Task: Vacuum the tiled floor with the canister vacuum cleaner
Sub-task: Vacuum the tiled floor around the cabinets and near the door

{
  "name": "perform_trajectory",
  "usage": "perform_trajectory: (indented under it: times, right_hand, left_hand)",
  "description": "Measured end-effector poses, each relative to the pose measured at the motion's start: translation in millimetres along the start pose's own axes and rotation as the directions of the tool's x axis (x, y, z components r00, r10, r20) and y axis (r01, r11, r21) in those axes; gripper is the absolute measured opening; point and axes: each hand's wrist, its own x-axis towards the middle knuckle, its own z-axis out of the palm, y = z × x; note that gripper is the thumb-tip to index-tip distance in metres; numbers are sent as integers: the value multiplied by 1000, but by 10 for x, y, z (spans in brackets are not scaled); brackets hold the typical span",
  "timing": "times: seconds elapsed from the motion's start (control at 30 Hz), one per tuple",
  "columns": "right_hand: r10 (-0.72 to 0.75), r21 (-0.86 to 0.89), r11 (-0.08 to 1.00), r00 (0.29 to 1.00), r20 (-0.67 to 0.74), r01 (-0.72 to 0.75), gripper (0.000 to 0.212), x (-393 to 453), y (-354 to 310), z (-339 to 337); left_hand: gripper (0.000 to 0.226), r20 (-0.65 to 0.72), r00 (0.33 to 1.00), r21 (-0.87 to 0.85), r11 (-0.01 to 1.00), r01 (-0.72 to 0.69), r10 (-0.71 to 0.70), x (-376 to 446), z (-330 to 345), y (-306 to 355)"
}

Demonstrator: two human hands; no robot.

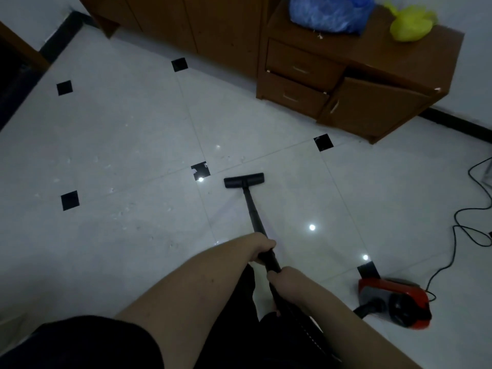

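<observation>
A black vacuum wand [251,209] runs from my hands down to a flat black floor head [244,180] resting on the white tiled floor [119,145]. My left hand [262,245] grips the wand higher up its length, fingers curled round it. My right hand [279,279] holds the wand just behind the left, nearer my body. The red canister vacuum cleaner [394,302] sits on the floor at the lower right, its black hose [363,311] leaving its front. Small pale crumbs [119,209] lie scattered on the tiles left of the floor head.
A brown wooden cabinet [359,83] with drawers stands at the upper right, a blue bag [330,12] and a yellow bag [410,25] on top. A black power cord [460,230] loops over the floor at the right. More wooden cupboards [186,20] line the far wall.
</observation>
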Motion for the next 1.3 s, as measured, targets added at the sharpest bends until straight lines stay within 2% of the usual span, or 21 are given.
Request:
perform_trajectory:
  times: [0.13,0.27,0.4,0.5,0.9,1.03,1.1,1.3]
  right_hand:
    - [-6,5,1000,1000,-23,6,29,12,-188,-4]
    - [-9,44,999,1000,-2,10,28,-43,-60,-65]
    - [-35,-42,999,999,-32,34,26,-131,321,-145]
    - [-29,-93,995,1000,-9,28,30,-219,680,-192]
    - [14,-253,967,995,95,10,30,-544,1717,-210]
    - [34,-278,961,993,109,-2,28,-549,1770,-169]
    - [39,-279,960,993,111,-7,30,-539,1713,-146]
    - [18,-210,978,997,81,-1,31,-400,1328,-17]
  left_hand:
    - [34,-22,1000,-6,1000,-11,11,27,-123,128]
    - [37,-6,1000,-7,1000,-8,7,-72,12,100]
    - [20,9,1000,-45,999,1,-1,-220,312,-79]
    - [16,-1,1000,-77,997,-13,13,-379,587,-257]
    - [20,25,998,-179,982,58,-54,-610,1535,-1056]
    - [26,10,998,-206,976,66,-65,-643,1587,-1130]
    - [21,19,998,-198,979,56,-54,-606,1540,-1127]
    - [19,-8,1000,-214,977,23,-25,-507,1116,-975]
